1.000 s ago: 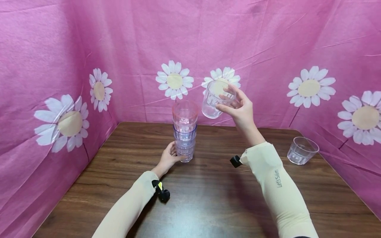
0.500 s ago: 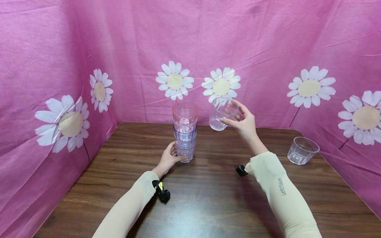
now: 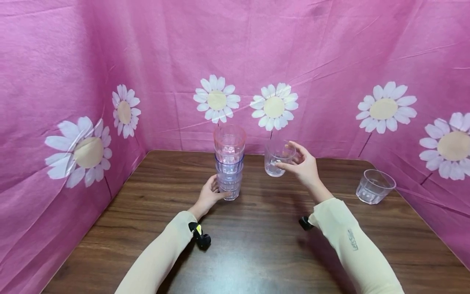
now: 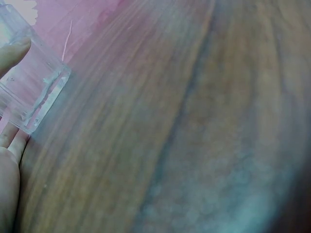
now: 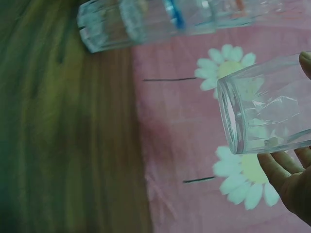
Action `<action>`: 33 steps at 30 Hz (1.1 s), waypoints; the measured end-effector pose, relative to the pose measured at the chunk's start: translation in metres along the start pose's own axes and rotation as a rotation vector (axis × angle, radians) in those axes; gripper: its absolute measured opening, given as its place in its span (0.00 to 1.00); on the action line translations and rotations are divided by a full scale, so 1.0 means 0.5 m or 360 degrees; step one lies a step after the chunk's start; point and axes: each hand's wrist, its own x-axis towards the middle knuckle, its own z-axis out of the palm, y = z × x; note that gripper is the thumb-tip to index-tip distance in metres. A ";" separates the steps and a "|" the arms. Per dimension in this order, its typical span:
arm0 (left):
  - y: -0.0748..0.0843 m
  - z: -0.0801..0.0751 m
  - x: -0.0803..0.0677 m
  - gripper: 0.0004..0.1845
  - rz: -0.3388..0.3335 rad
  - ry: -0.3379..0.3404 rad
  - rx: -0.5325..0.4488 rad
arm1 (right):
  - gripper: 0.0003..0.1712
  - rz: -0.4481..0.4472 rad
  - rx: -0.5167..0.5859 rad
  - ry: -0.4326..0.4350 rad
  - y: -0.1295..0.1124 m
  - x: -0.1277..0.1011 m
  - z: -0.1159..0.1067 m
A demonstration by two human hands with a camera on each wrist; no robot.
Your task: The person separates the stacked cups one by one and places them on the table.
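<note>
In the head view, the left hand [image 3: 208, 197] has its grip around the bottom of the stack [image 3: 229, 163], thumb across the near side and fingers at the left. The stack stands upright on the counter [image 3: 249, 253], a little left of the middle, made of clear cups, with a pink rim at the top and a blue rim beneath it. To its right, the right hand [image 3: 306, 167] grips the cup [image 3: 277, 163] by its right side, holding it roughly upright and apart from the stack. A second cup [image 3: 374, 190] stands well apart, near the right edge of the counter. Pale sleeves [image 3: 158, 257] cover both arms. Behind the counter hangs a pink cloth [image 3: 315, 53] printed with white daisies [image 3: 216, 100].

In the left wrist view, the base of the stack sits at the upper left, the thumb lying against one side and the fingers on the other. Blurred wood grain fills most of the rest.

In the right wrist view, the cup is held between thumb and fingers at the right, its base apart from the counter. The stack, with its blue band, crosses the top, and daisies show through and beside the cup.
</note>
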 end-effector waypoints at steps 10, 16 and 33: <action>-0.001 -0.001 -0.001 0.39 -0.0001 -0.0003 -0.0008 | 0.48 0.0118 0.0001 -0.0004 0.053 -0.026 -0.013; -0.004 -0.001 0.002 0.39 -0.0005 -0.0003 0.0020 | 0.49 0.0160 -0.0024 0.0000 0.074 -0.038 -0.027; 0.058 0.009 -0.026 0.37 -0.0001 -0.0026 0.0035 | 0.50 0.0224 -0.0137 0.0036 0.106 -0.070 -0.084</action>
